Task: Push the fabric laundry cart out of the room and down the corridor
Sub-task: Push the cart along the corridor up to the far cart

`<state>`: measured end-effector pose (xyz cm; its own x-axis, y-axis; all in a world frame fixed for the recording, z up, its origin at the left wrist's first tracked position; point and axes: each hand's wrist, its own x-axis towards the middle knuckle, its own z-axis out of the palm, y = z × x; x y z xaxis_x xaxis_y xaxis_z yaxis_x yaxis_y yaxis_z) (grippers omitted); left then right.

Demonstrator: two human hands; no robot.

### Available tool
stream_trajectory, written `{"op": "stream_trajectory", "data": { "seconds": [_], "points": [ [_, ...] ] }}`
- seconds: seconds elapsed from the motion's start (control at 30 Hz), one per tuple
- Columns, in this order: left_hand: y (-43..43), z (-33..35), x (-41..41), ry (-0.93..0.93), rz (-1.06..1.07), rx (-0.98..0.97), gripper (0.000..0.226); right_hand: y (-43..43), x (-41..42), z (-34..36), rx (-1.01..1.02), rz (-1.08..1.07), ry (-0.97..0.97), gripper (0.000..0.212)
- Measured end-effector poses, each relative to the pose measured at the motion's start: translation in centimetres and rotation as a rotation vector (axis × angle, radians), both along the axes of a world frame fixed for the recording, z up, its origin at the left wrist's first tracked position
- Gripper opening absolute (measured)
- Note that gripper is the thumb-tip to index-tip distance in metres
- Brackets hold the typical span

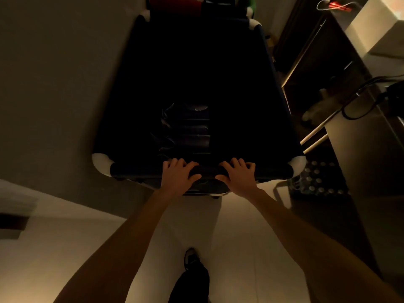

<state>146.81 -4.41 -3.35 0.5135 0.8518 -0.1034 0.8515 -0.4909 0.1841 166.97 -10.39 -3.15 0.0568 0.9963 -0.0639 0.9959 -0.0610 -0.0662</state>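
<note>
Gripping the near rim of the fabric laundry cart (196, 73), both hands sit side by side at its middle, bare forearms reaching forward from the bottom of the head view. The left hand (178, 177) has its fingers curled over the top of the padded rail, slightly fanned, with the thumb wrapped underneath; the right hand (237, 177) mirrors it, fingers hooked over the bar and thumb pointing inward toward the other hand. A short stretch of dark rail shows between the 2 thumbs.

The cart fills the centre of the frame directly ahead of the person, its dark blue fabric sides running away from the camera and its 4 corners capped in white (101, 164). Inside, the bin is very dark; a bundle of dark folded material (185, 127) can just be made out near the close end.

On the left, a plain wall (54, 84) runs close beside the cart. On the right, a dark cabinet (317, 73) stands just beside the cart's far side, with pale rods (314, 134) leaning out toward the near right corner. A counter (360, 138) carries black cables (360, 95), and a white box (376, 29) sits higher up. A studded dark mat (317, 178) lies on the floor by the cart's right corner.

Below, 1 dark shoe (191, 259) stands on the pale tiled floor (240, 248).
</note>
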Motion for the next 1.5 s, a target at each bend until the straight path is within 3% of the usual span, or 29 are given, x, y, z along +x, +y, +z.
{"op": "stream_trajectory", "data": {
  "seconds": [0.17, 0.6, 0.77, 0.9, 1.0, 1.1, 1.27, 1.5],
  "points": [
    [2.9, 0.0, 0.7, -0.021, -0.011, 0.005, 0.046, 2.8, 0.8, 0.0, -0.03, -0.023, 0.022, 0.061],
    [9.6, 0.5, 2.2, -0.019, -0.038, -0.023, 0.048, 9.1, 2.0, 0.7, -0.07, -0.05, 0.0, 0.053],
    [11.0, 0.6, 1.8, 0.017, -0.086, 0.023, 0.065, 9.8, 1.7, 0.5, -0.044, -0.055, 0.031, 0.052],
    [11.2, 0.4, 1.6, 0.059, -0.121, 0.029, 0.047, 11.2, 1.3, 1.1, -0.15, 0.054, 0.024, 0.056],
    [12.1, 0.9, 0.2, 0.075, -0.116, -0.06, 0.047, 12.2, 0.6, 1.1, -0.191, 0.171, 0.02, 0.056],
    [13.7, 1.8, -2.2, 0.098, -0.004, -0.123, 0.038, 12.4, 0.7, 1.1, -0.2, 0.179, 0.032, 0.057],
    [14.8, 2.1, -2.8, 0.262, -0.035, -0.181, 0.033, 12.5, 0.4, 1.4, -0.233, 0.146, 0.043, 0.058],
    [16.3, 3.4, -5.8, 0.215, -0.077, -0.228, 0.033, 12.9, -2.8, 2.8, -0.184, 0.139, 0.049, 0.055]
  ]
}}
